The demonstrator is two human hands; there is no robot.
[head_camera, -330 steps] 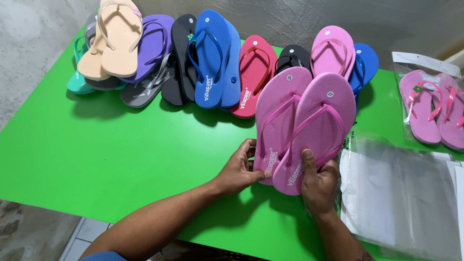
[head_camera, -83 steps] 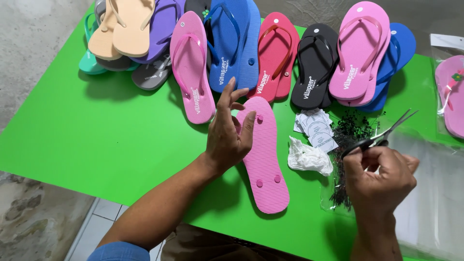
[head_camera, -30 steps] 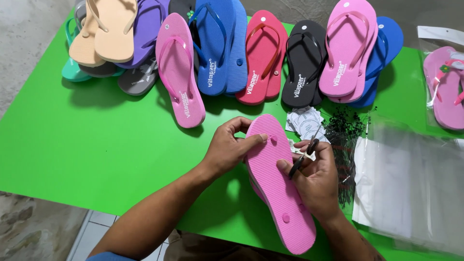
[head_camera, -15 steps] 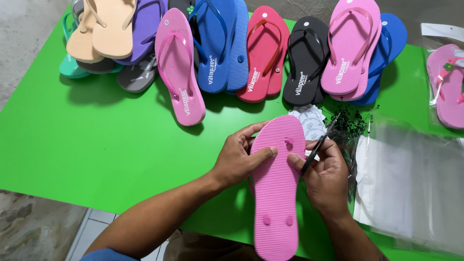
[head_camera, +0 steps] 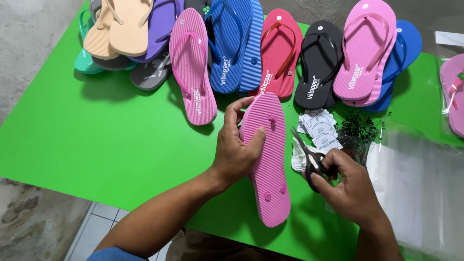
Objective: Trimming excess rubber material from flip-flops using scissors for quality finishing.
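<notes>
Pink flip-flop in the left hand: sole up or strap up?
Sole up: the pink flip-flop shows its ribbed underside and strap plugs; no strap visible.

- The scene is brightly and evenly lit by soft, diffuse light that looks like daylight; no lamp is seen.
- Soft shadows are cast on the green table, falling near and slightly left of the row of sandals and under the left hand.
- A darker shadow is seen beneath the pink sandal at its near end.
- Pale glare is spread over the clear plastic bags on the right, so their edges are washed out.
- Focus is sharp across the centre; the ridged sole texture can be read.
- Slight softness and mild wide-angle stretching are noticed at the far corners.
- Colours are strongly saturated.
</notes>
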